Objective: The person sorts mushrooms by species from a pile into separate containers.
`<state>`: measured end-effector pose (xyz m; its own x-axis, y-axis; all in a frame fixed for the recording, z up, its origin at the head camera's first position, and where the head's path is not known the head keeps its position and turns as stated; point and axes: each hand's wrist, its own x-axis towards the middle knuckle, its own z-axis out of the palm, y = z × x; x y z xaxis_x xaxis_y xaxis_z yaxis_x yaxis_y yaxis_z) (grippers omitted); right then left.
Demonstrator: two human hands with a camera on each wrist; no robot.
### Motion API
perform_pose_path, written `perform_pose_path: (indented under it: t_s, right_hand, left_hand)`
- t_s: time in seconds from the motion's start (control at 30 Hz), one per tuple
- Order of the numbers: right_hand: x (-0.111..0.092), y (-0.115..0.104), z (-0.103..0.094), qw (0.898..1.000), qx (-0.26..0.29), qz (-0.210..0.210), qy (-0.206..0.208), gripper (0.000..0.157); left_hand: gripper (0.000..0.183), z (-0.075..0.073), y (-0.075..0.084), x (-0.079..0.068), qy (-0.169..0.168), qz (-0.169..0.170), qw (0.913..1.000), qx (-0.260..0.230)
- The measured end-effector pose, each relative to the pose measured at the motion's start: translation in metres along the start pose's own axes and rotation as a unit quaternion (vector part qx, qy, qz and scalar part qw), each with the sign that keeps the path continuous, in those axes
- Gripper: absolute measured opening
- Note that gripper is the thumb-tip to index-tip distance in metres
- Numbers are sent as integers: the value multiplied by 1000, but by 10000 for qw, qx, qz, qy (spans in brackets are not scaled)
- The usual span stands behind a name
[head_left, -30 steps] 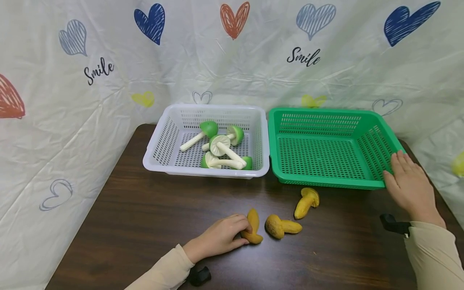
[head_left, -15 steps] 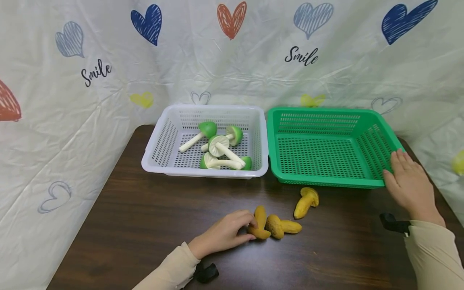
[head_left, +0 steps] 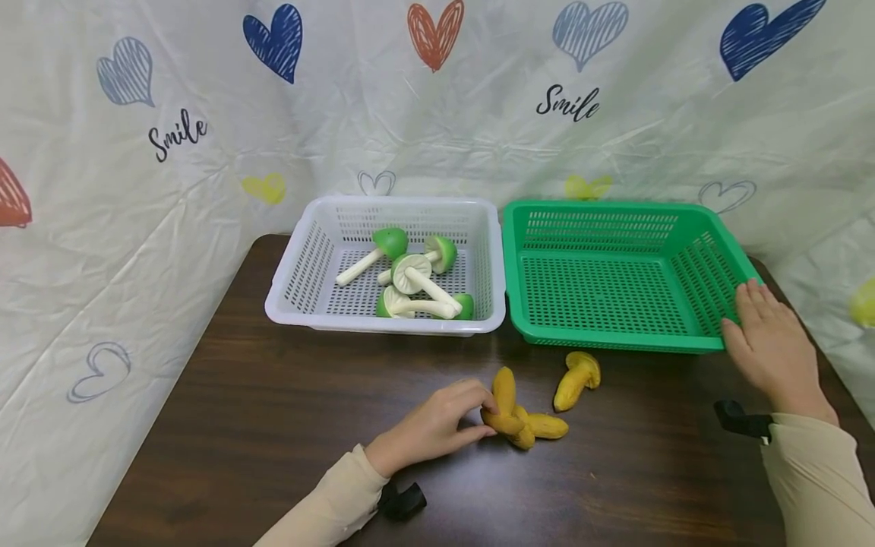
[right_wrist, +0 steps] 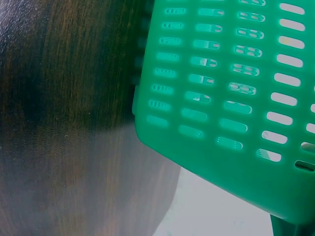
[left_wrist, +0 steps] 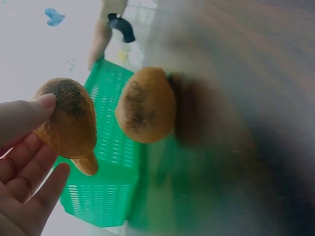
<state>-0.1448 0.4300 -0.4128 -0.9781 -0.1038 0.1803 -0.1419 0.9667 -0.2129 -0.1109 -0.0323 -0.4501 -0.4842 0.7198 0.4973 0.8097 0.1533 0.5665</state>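
My left hand (head_left: 440, 425) pinches a yellow-brown mushroom (head_left: 504, 391) between thumb and fingers; it overlaps the cap of a second yellow mushroom (head_left: 547, 426) lying on the table. In the left wrist view the thumb lies on the dark-speckled cap of the held mushroom (left_wrist: 74, 123), with the other mushroom's cap (left_wrist: 147, 105) beside it. A third yellow mushroom (head_left: 577, 380) lies in front of the green basket (head_left: 615, 340). My right hand (head_left: 779, 349) rests with straight fingers on that basket's right rim. The right wrist view shows the basket's slotted wall (right_wrist: 197, 147), not the hand.
A white basket (head_left: 383, 324) stands left of the green one, nearly touching it. Several green-capped mushrooms (head_left: 392, 241) with white stems lie inside. Behind the dark wooden table (head_left: 260, 425) hangs a white cloth (head_left: 328, 114) printed with hearts.
My left hand has moved right and slightly away from me, carrying the pinched mushroom until it overlaps the second one. The right hand stays at the green basket's rim.
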Motion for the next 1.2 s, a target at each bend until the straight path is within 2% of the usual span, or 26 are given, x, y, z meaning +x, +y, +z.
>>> perform_pose_path:
  t_s: [0.17,0.37,0.83,1.03,1.2]
  right_hand:
    - [1,-1,-1,10000,-14,-14,24,58]
    - [1,0,0,10000,-11,-19,52,58]
    - [0,1,1,10000,-21,23,62,58]
    - [-1,0,1,10000,-7,15,67,58]
    - [-1,0,0,10000,-12,12,75,58]
  left_hand:
    - [25,-5,1,13,168,366,9986,328]
    - [24,-12,3,29,373,525,9966,509]
    - [24,-22,0,55,699,616,9940,569]
    - [23,-23,-5,64,890,584,9932,468]
    - [22,-21,-8,69,901,511,9938,411]
